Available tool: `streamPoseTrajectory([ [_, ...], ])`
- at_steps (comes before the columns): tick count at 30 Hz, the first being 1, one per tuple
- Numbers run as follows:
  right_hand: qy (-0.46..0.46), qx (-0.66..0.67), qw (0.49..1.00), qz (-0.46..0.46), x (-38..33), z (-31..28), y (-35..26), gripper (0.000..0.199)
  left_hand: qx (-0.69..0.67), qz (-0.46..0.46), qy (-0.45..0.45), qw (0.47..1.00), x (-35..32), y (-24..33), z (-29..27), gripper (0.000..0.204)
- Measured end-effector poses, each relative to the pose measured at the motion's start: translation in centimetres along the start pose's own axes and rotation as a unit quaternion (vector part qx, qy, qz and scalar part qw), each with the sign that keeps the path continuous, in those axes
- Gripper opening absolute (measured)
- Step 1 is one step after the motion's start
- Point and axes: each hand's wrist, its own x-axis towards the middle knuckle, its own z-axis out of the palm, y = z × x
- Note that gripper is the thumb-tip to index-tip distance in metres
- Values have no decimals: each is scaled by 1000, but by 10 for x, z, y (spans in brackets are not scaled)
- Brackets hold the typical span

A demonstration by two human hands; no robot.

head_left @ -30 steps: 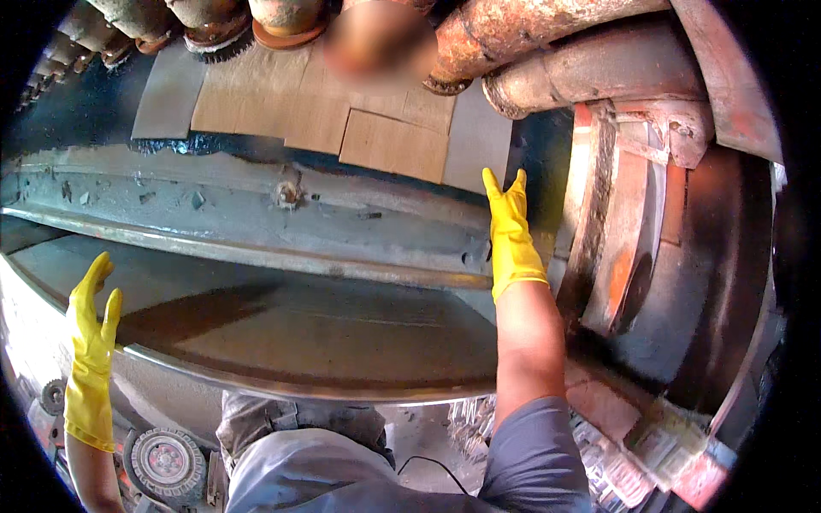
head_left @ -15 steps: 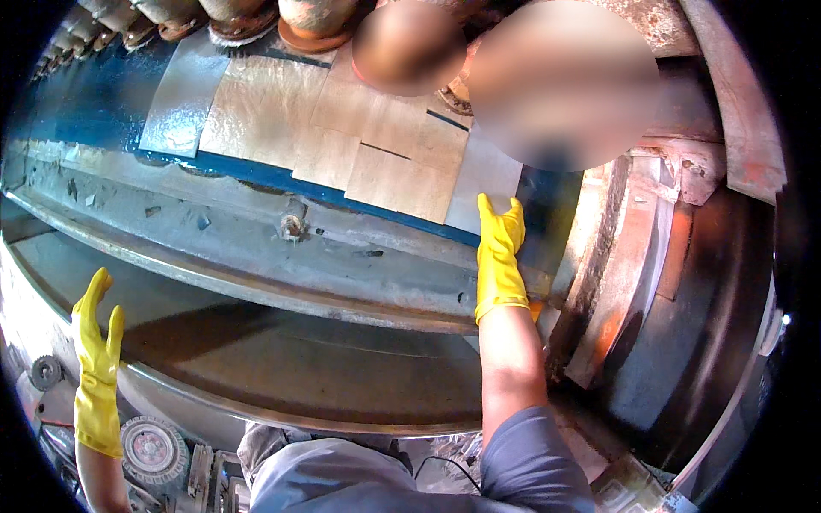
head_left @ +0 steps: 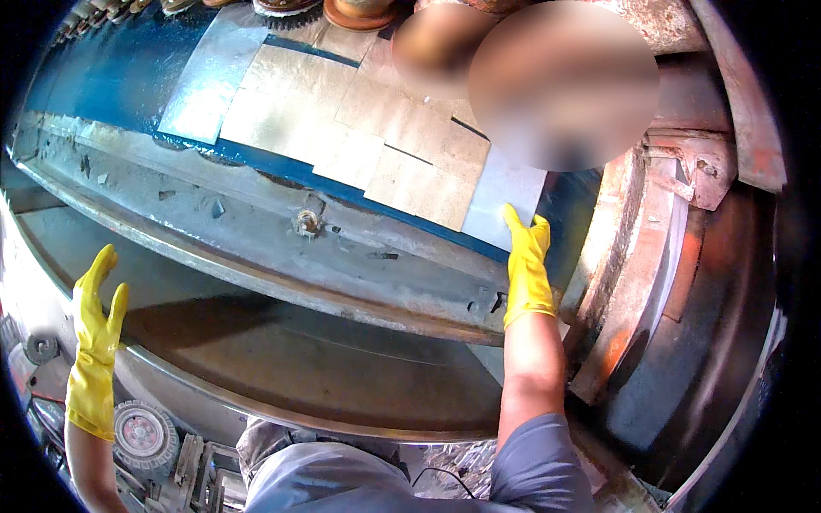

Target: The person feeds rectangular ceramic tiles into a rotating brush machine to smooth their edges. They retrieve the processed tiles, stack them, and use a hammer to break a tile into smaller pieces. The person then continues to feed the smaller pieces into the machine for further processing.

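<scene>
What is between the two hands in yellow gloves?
In the head view, the wide curved metal sheet spans the stretch between the left hand and the right hand, with nothing lying on it.

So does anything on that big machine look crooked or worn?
The thin silvery metal sheets on the blue bed overlap unevenly, at slightly different angles. The right hand in a yellow rubber glove reaches the end sheet. Rusty frame parts stand at right.

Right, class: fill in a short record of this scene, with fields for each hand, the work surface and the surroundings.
left hand: left hand in a yellow glove, open, raised beside the curved metal sheet
right hand: right hand in a yellow glove, flat on a pale metal plate
surface: overlapping metal plates on a blue bed
surroundings: rusty frame at right
</scene>
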Motion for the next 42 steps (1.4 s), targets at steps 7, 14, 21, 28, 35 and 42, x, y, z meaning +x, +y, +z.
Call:
streamPoseTrajectory([
  [7, 23, 57, 997, 45, 28, 13, 25, 65, 0, -4, -15, 1000, -2, 8, -7, 51],
  [14, 109, -55, 992, -37, 55, 12, 63, 72, -22, -25, 11, 999, -23, 9, 1, 50],
  [21, -49, 172, 963, 200, 1, -62, 64, 57, -12, -8, 56, 998, -39, 19, 5, 52],
  [28, -125, 189, 958, 177, -147, -148, 24, 46, -76, -4, 69, 995, -36, 24, 4, 50],
  [35, -93, 148, 984, 14, -253, -213, 91, 41, -84, 31, 54, 995, -39, -7, 11, 48],
  [42, -14, 244, 968, -61, -455, -239, 97, 37, -94, 108, 159, 977, -36, -29, 29, 49],
])
